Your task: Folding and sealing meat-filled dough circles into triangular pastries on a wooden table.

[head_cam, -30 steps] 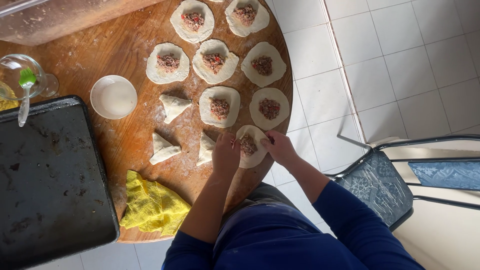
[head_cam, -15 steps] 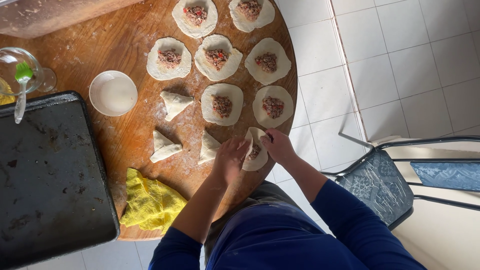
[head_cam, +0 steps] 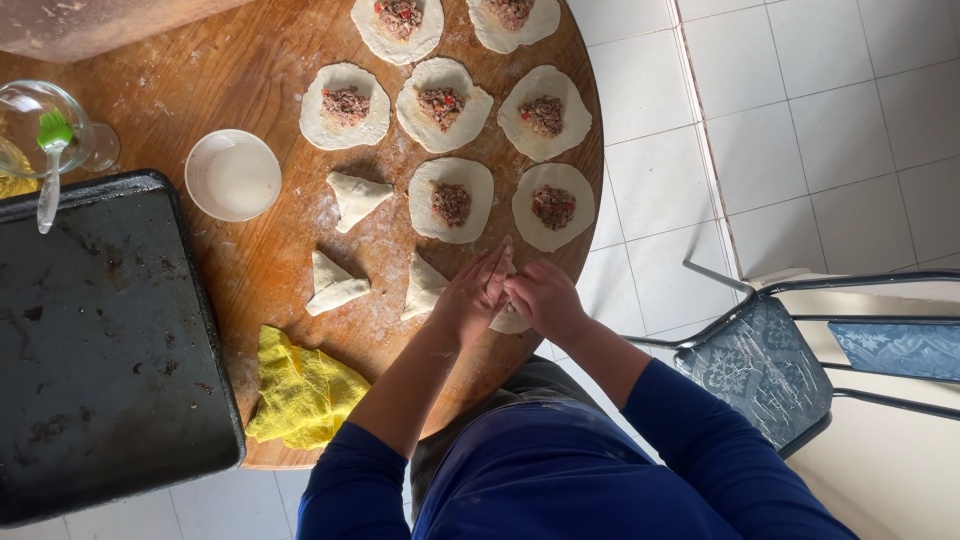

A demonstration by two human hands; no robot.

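Pinching a dough round shut, both hands meet at the near edge of the round wooden table. The left hand and right hand are closed around that piece, fingers pressed together over it, so most of it is hidden; only a pale sliver shows beneath them.

Done so far, by the look of it: three folded triangles, one beside the white bowl, one nearer the yellow cloth, and one just left of the hands.

Left to do: seven open rounds with meat filling. Two, and, lie just beyond the hands, three more in the row behind, and, and two at the far edge, and, partly cut off. I judge the folding under halfway.

The dark tray at the left holds no pieces.
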